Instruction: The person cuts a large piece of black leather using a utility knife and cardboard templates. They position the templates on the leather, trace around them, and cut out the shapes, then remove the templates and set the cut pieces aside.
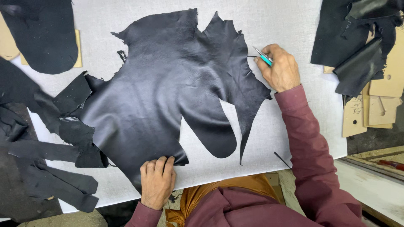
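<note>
A large black leather hide (168, 88) lies spread flat on a white cutting board (273, 25). Shapes have been cut out of its lower right part, leaving a rounded tongue and a thin point. My left hand (157, 180) presses down on the hide's near edge, fingers bent over it. My right hand (277, 67) is at the hide's right edge and grips a small teal-handled knife (263, 57), its blade pointing up and left, close to the leather's edge.
Black leather scraps and strips (50, 147) pile at the left. A dark oval piece (42, 33) lies at top left over tan card. Black offcuts (362, 38) and tan cardboard patterns (378, 105) sit at the right. A thin black sliver (282, 159) lies near the board's front edge.
</note>
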